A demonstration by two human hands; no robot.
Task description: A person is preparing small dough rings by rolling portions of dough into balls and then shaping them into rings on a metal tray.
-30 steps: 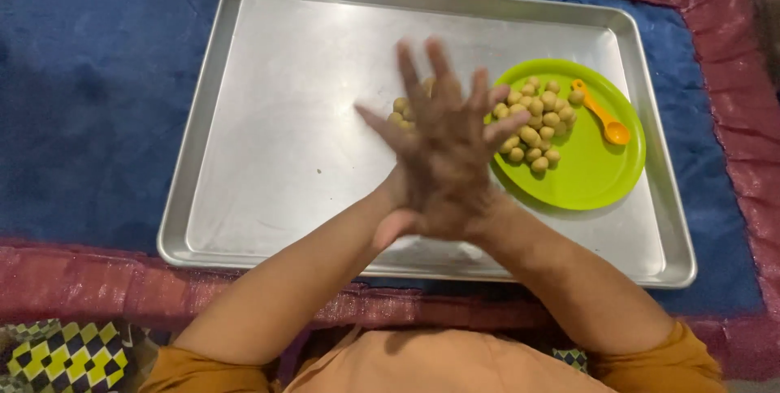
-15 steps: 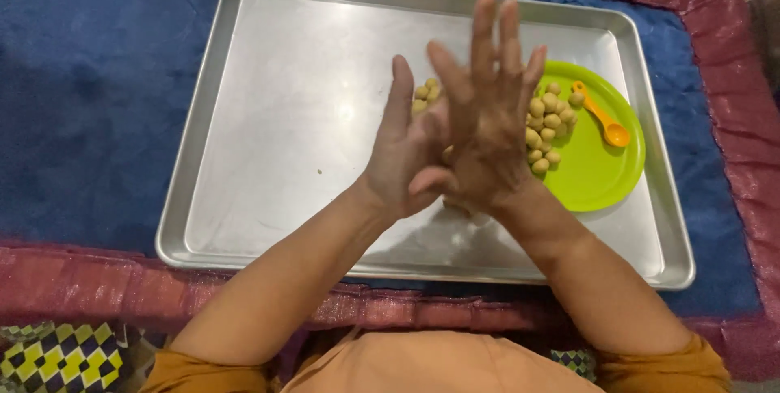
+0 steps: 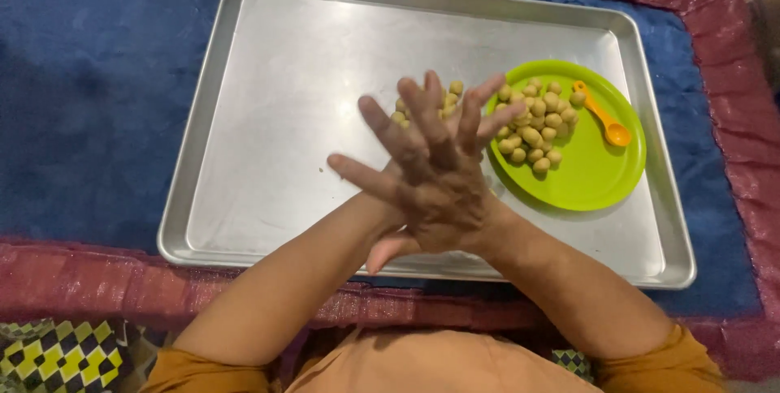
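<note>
A blue mat (image 3: 81, 101) with a dark red border (image 3: 73, 279) covers the floor, and a patch of yellow-and-black checked cloth (image 3: 57, 356) shows at the lower left corner. On the mat lies a big silver tray (image 3: 284, 117), rectangular with a raised rim, most of its surface bare.

The person's two forearms rise from orange sleeves (image 3: 203, 373) at the bottom edge and meet over the tray's near middle. The right hand (image 3: 443, 174) lies on top, back toward the camera, fingers (image 3: 422, 109) spread apart and pointing away. The left hand (image 3: 382, 198) is pressed palm to palm beneath it, crossed at an angle; its fingers are also apart, showing out to the left, with the thumb peeking below. Whether anything sits between the palms cannot be told, since the right hand hides it.

At the tray's right side rests a round green plate (image 3: 585, 174). A heap of small yellowish balls (image 3: 536, 129) sits on the plate's far left part, each roughly round. A few more of the same balls lie on the tray (image 3: 451, 91) just left of the plate, partly hidden behind the fingertips. A small orange spoon (image 3: 603, 117) lies on the plate's far right, bowl toward the right rim, just beside the heap.
</note>
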